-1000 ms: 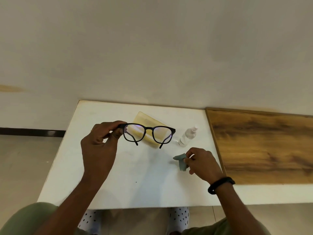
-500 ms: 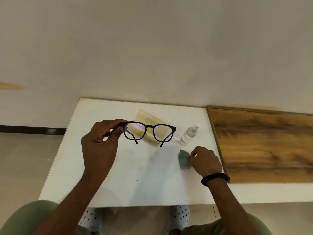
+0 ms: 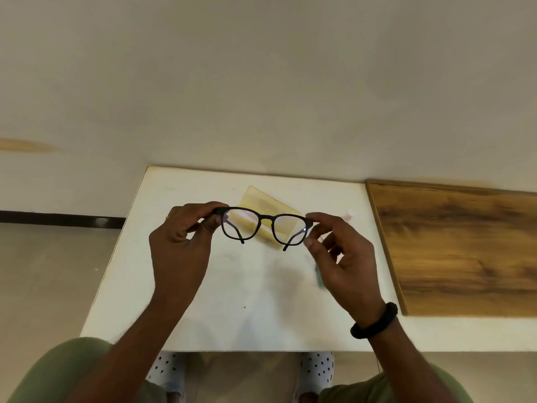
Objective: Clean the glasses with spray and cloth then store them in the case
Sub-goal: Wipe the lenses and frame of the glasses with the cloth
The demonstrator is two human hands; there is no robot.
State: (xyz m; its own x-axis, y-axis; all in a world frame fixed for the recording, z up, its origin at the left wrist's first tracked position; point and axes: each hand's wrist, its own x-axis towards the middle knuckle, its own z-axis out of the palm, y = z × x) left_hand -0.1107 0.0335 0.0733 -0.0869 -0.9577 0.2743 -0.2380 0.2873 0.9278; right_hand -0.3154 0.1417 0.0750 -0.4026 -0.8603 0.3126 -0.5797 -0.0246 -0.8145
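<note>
Pinching the left corner of the black glasses (image 3: 263, 225) between thumb and fingertips, the left hand (image 3: 181, 245) was seen raised above the white desk (image 3: 238, 286). The frame was held level in the air over the desk, lenses facing away and both temples unfolded toward the wearer of the camera. Behind the lenses, a translucent yellow case (image 3: 268, 209) was seen lying flat on the desk. The right corner of the frame was pinched by the right hand (image 3: 345, 263), its remaining fingers loosely curled. A small part of the spray bottle (image 3: 350, 214) was visible just above that hand, and a blurred sliver of the grey cloth (image 3: 319, 276) showed at its palm edge. A wood-grain board (image 3: 465, 248) was seen lying farthest right.
</note>
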